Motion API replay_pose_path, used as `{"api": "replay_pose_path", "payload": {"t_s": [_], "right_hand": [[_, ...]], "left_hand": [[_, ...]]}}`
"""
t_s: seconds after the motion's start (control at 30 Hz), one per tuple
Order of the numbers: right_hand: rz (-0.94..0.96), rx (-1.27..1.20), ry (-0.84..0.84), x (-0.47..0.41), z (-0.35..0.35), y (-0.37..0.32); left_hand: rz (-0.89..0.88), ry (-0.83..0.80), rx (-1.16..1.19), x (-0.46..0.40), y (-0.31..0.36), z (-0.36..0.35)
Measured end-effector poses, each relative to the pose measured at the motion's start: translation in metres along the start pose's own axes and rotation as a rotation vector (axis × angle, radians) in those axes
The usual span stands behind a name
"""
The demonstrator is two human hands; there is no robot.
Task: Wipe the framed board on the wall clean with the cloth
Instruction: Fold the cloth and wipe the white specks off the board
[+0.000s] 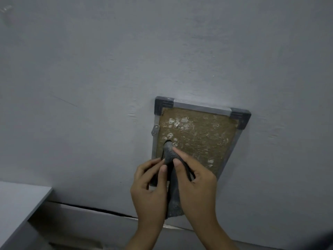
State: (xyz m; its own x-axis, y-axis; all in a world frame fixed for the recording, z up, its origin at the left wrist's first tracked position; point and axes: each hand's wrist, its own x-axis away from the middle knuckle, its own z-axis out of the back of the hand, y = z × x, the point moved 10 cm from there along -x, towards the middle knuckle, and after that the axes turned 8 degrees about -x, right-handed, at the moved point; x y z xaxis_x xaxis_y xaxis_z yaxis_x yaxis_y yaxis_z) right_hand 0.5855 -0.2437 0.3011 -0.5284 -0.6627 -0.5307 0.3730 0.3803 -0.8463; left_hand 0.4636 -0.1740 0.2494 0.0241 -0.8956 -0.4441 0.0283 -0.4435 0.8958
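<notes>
A small framed board (200, 134) hangs on the grey wall, with a brown surface, a silver frame and dark plastic corners. White smudges dot its surface, mostly at the upper left. A dark grey cloth (169, 154) is bunched to a point that touches the board's lower left part; its tail hangs down between my hands. My left hand (149, 190) pinches the cloth from the left. My right hand (196, 184) grips it from the right, forefinger stretched along it. My hands hide the board's bottom edge.
A small metal hook (155, 129) sticks out from the frame's left side. A white tabletop corner (19, 201) reaches in at the lower left. A dark crack (93, 209) runs along the wall's base.
</notes>
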Motion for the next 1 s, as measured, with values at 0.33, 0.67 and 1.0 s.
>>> {"api": "replay_pose_path", "payload": {"t_s": [0.33,0.67,1.0], "right_hand": [[-0.216,-0.528,-0.503,0.009,-0.041,0.002],[0.191,-0.210,0.058,-0.020,0.079,-0.015],[0.613,0.340,0.404,-0.048,0.127,-0.034]], "left_hand": [[0.002,-0.229,0.167,0.002,-0.005,-0.024],[0.113,0.463,0.132,-0.021,0.008,0.051],[-0.503,-0.015,-0.660,-0.050,0.025,-0.066]]}}
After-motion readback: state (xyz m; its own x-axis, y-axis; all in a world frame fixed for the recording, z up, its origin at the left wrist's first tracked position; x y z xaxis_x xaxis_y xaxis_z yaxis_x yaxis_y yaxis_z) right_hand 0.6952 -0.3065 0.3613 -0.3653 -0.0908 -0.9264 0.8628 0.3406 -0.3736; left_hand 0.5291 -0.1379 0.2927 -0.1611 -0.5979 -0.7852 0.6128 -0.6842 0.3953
